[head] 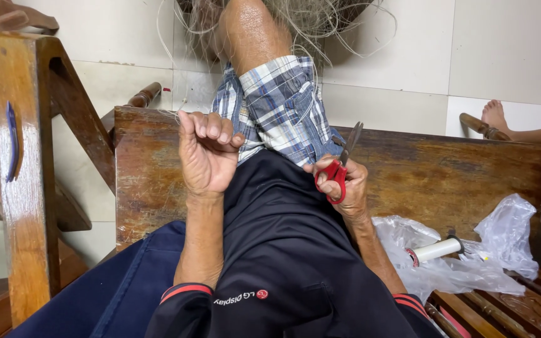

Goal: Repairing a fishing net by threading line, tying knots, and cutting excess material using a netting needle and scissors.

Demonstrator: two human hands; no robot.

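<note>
dark jacket point(283, 263) nearest the lens, covering the lap. right hand point(345, 188), at 3 o'clock of centre, was closed through the red handles of the scissors point(338, 170), blades slightly parted, pointing to 12. left hand point(205, 153), at 9 o'clock, was fisted on fine pale thread point(170, 81): light, limp, probably slippery; best pinched taut. the scissors were rigid, held by the loops.

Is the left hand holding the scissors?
No, the red-handled scissors are in the right hand; the left hand is closed in a fist beside the plaid shorts.
</note>
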